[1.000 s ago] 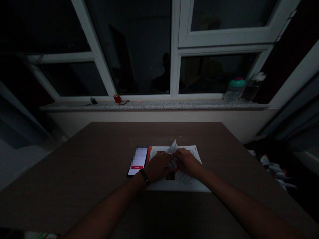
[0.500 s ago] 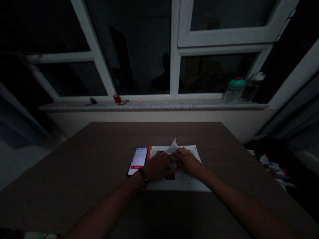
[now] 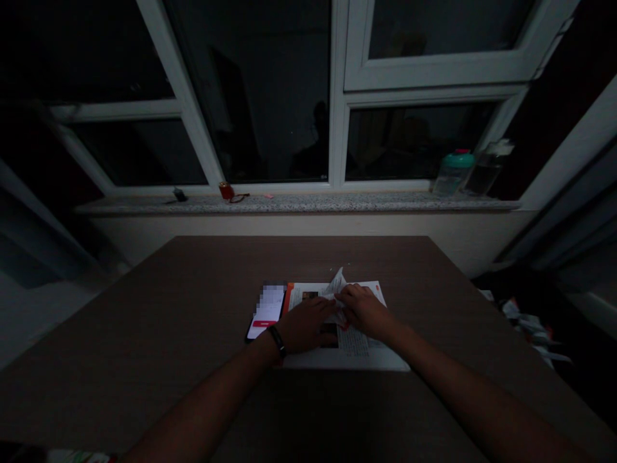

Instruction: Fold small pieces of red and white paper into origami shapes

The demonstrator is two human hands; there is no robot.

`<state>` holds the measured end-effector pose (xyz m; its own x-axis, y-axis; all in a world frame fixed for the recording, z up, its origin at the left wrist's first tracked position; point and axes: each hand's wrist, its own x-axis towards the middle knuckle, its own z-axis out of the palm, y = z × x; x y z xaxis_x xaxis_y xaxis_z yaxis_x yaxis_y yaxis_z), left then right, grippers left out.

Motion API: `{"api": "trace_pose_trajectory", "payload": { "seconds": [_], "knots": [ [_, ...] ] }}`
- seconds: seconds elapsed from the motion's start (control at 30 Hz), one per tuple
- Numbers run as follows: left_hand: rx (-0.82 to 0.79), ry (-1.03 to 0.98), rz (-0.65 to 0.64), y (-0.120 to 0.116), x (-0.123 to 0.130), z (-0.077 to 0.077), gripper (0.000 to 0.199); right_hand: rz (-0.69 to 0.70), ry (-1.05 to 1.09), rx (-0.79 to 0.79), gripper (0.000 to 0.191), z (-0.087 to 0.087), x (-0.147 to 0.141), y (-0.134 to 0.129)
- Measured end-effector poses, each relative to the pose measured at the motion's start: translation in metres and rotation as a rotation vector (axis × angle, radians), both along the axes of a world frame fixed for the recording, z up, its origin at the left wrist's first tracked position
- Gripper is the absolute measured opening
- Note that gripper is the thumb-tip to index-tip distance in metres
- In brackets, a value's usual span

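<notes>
A printed booklet with an orange left edge lies on the brown table. Above its middle is a folded piece of printed paper, one pointed corner sticking up away from me. My right hand pinches this paper from the right, fingers bent together. From the left, my left hand, with a dark band at the wrist, grips the paper between fingers and thumb. Both hands' fingertips nearly meet, and they hide much of the paper. A small reddish part shows below the right fingers.
A lit phone lies left of the booklet. Small crumbs sit beyond it on the table. On the stone windowsill stand a teal-lidded bottle, a clear bottle and a small red jar.
The paper's raised corner has shifted slightly to the right, and the right hand's fingers have moved a little. The left hand stays almost in place.
</notes>
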<state>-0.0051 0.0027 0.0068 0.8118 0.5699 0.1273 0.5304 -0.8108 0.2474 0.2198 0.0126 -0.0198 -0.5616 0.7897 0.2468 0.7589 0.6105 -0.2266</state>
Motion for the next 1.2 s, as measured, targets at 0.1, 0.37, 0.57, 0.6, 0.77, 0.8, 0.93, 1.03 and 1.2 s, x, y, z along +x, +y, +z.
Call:
{"api": "trace_pose_trajectory", "payload": {
  "seconds": [0.1,0.37,0.57,0.6,0.77,0.8,0.93,1.03,1.2],
  "knots": [
    [-0.008,0.004,0.004,-0.0007,0.0006,0.0009,0.061,0.009,0.009,-0.004,0.036,0.0012,0.0003,-0.0006],
    [0.019,0.016,-0.036,-0.001,0.0001,0.0008,0.053,-0.003,0.001,0.006,0.038,0.0029,0.0002,-0.0016],
    [0.035,0.025,-0.034,0.0003,-0.0004,-0.0023,0.055,-0.008,-0.017,0.005,0.037,0.0039,-0.0013,-0.0023],
    [0.031,0.022,-0.034,0.0002,-0.0004,-0.0022,0.055,-0.007,-0.022,0.005,0.038,0.004,-0.0015,-0.0025],
    [0.024,0.009,-0.032,-0.0004,-0.0004,-0.0006,0.058,-0.009,-0.028,0.014,0.038,0.0037,-0.0014,-0.0033],
    [0.026,0.009,-0.036,-0.0005,-0.0003,-0.0002,0.059,-0.009,-0.026,0.014,0.037,0.0034,-0.0014,-0.0032],
    [0.012,0.004,-0.046,-0.0009,0.0005,0.0019,0.054,-0.013,-0.034,0.01,0.037,0.0014,-0.0012,-0.0018],
    [-0.009,-0.021,-0.053,-0.0012,0.0009,0.0033,0.045,-0.006,-0.04,0.008,0.038,0.0006,-0.001,-0.0011],
    [-0.007,-0.032,-0.072,-0.002,0.0,0.0045,0.043,-0.009,-0.053,0.007,0.037,0.003,-0.0013,-0.0016]
  ]
}}
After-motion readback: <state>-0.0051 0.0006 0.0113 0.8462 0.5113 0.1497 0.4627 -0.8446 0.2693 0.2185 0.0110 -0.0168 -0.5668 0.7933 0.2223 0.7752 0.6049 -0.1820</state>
